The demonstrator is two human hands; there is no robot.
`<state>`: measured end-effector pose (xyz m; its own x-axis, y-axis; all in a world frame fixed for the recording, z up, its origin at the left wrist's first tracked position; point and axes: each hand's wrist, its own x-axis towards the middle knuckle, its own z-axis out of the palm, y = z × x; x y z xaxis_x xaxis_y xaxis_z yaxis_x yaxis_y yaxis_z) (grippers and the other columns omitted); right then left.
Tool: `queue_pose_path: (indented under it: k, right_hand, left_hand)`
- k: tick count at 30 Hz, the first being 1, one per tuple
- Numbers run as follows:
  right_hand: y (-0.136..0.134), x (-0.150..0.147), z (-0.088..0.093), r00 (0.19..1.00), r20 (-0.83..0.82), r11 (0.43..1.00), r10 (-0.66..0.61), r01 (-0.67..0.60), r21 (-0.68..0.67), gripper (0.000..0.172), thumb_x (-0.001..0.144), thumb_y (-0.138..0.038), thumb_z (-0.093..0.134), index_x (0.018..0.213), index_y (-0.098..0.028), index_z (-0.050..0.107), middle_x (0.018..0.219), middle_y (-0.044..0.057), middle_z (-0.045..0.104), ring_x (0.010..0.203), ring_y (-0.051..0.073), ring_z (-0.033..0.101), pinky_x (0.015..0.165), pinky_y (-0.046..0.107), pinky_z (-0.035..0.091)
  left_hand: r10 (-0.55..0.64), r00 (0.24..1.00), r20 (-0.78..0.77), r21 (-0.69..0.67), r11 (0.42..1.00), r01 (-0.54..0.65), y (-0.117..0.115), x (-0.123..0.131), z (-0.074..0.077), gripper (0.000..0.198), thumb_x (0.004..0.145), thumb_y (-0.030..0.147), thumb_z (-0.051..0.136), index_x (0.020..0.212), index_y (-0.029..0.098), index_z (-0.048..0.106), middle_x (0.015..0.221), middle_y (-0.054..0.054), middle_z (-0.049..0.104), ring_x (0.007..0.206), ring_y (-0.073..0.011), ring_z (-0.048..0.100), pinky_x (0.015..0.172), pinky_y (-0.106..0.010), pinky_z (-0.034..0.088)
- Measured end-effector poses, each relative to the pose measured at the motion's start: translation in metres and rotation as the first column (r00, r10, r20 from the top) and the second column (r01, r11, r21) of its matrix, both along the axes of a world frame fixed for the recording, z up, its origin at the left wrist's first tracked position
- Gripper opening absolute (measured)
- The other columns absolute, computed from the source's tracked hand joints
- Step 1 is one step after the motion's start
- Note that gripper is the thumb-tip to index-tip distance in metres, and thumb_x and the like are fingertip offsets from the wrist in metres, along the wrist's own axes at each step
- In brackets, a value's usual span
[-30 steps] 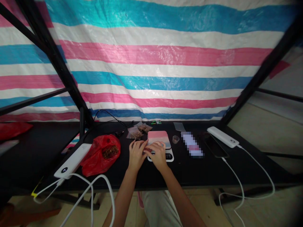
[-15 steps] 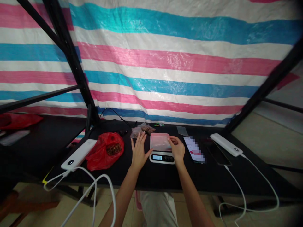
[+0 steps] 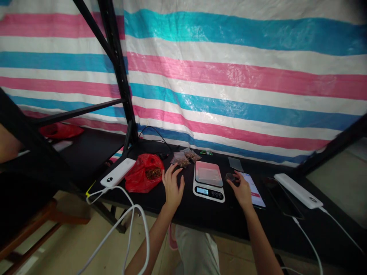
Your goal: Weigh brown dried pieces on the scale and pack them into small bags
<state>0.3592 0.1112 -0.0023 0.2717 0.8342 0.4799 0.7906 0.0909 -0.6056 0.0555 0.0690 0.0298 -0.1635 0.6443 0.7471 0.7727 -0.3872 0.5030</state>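
Observation:
A white digital kitchen scale (image 3: 208, 194) with a lit display stands in front of me. On its pinkish platform (image 3: 213, 166) lies a flat clear plastic bag (image 3: 207, 175). To the right of the scale, my right hand (image 3: 242, 191) pinches a small dark round object (image 3: 229, 177) whose kind I cannot make out. My left hand (image 3: 173, 188) is open with fingers spread, left of the scale and holding nothing. It is between the scale and a red plastic bag (image 3: 137, 179) with brown dried pieces (image 3: 153, 173) inside. Small filled zip bags (image 3: 183, 156) lie just beyond its fingertips.
A phone with a lit screen (image 3: 254, 191) lies beside my right hand, with a dark phone (image 3: 283, 196) farther right. White power banks (image 3: 298, 191) with cables lie at both sides. A clear flat bag (image 3: 235, 164) is behind. Black metal posts (image 3: 122, 76) frame the table.
My right hand has left the plastic bag on the scale and moved right, to the dark round object. My left hand has come away from the scale's edge. The view has turned left.

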Motion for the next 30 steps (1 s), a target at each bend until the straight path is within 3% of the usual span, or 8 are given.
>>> queue_pose_path:
  k: [4,7,11,15,20,23,27,30]
  right_hand:
    - [0.009,0.002,-0.003,0.999,0.040,0.999,-0.023,0.025,-0.038,0.050,0.069,-0.055,0.052,0.104,-0.020,0.059,0.094,0.009,0.063,0.084,0.028,0.056,0.075,0.046,0.042]
    - [0.007,-0.001,0.003,0.995,-0.098,0.999,-0.024,0.027,0.030,0.059,0.065,-0.055,0.058,0.109,-0.017,0.055,0.093,0.010,0.063,0.086,0.028,0.059,0.075,0.045,0.044]
    - [-0.007,-0.018,0.033,0.964,-0.260,0.980,-0.049,0.097,0.173,0.063,0.064,-0.049,0.065,0.117,-0.019,0.048,0.101,0.011,0.063,0.091,0.029,0.061,0.083,0.047,0.043]
    - [-0.014,-0.064,0.072,0.943,-0.270,0.955,0.193,-0.118,0.271,0.062,0.065,-0.043,0.067,0.119,-0.023,0.044,0.113,0.012,0.058,0.095,0.027,0.061,0.086,0.047,0.044]
    - [-0.007,-0.157,0.089,0.800,-0.254,0.838,0.543,-0.497,0.225,0.047,0.072,-0.031,0.061,0.115,-0.022,0.045,0.112,0.010,0.058,0.099,0.022,0.058,0.087,0.041,0.045]
    - [-0.003,-0.214,0.080,0.699,-0.192,0.724,0.689,-0.662,0.191,0.043,0.071,-0.023,0.059,0.112,-0.020,0.046,0.110,0.009,0.059,0.100,0.020,0.057,0.086,0.038,0.044]
    - [0.003,-0.269,0.062,0.542,-0.208,0.568,0.814,-0.817,0.095,0.043,0.070,-0.020,0.060,0.111,-0.020,0.048,0.106,0.006,0.062,0.097,0.019,0.058,0.082,0.034,0.044]
    - [0.011,-0.292,0.050,0.511,-0.196,0.530,0.837,-0.846,0.056,0.039,0.069,-0.020,0.060,0.107,-0.020,0.052,0.104,0.005,0.063,0.095,0.019,0.058,0.083,0.034,0.043]
  left_hand:
    - [0.201,0.977,0.070,0.065,0.977,-0.205,-0.023,-0.048,0.001,0.029,0.082,0.019,0.048,0.111,0.017,0.047,0.122,-0.012,0.048,0.119,-0.0237,0.040,0.103,-0.049,0.025]
    - [0.241,0.970,0.014,0.035,0.970,-0.242,-0.034,-0.094,0.000,0.030,0.082,0.020,0.048,0.112,0.016,0.046,0.118,-0.013,0.051,0.114,-0.0243,0.044,0.098,-0.045,0.034]
    - [0.185,0.974,-0.129,-0.066,0.979,-0.195,-0.041,-0.140,-0.010,0.036,0.083,0.023,0.046,0.118,0.016,0.044,0.117,-0.012,0.052,0.111,-0.0241,0.048,0.093,-0.042,0.040]
    - [0.174,0.937,-0.303,-0.181,0.955,-0.236,-0.038,-0.156,-0.019,0.044,0.083,0.029,0.046,0.125,0.016,0.041,0.115,-0.012,0.055,0.106,-0.0257,0.051,0.086,-0.042,0.042]
    - [0.207,0.884,-0.418,-0.217,0.923,-0.319,-0.025,-0.162,-0.019,0.035,0.085,0.030,0.044,0.118,0.021,0.053,0.097,-0.008,0.062,0.090,-0.0240,0.053,0.083,-0.041,0.041]
    - [0.275,0.851,-0.447,-0.217,0.889,-0.402,-0.018,-0.169,-0.020,0.033,0.085,0.028,0.042,0.113,0.019,0.057,0.093,-0.010,0.060,0.086,-0.0244,0.052,0.080,-0.042,0.041]
    - [0.343,0.799,-0.494,-0.197,0.851,-0.487,-0.013,-0.176,-0.018,0.035,0.080,0.013,0.043,0.110,0.021,0.059,0.112,-0.013,0.054,0.103,-0.0282,0.047,0.092,-0.054,0.032]
    - [0.280,0.829,-0.484,-0.235,0.871,-0.431,-0.014,-0.179,-0.010,0.027,0.078,0.012,0.046,0.094,0.023,0.064,0.111,-0.009,0.055,0.107,-0.0286,0.045,0.098,-0.060,0.022]
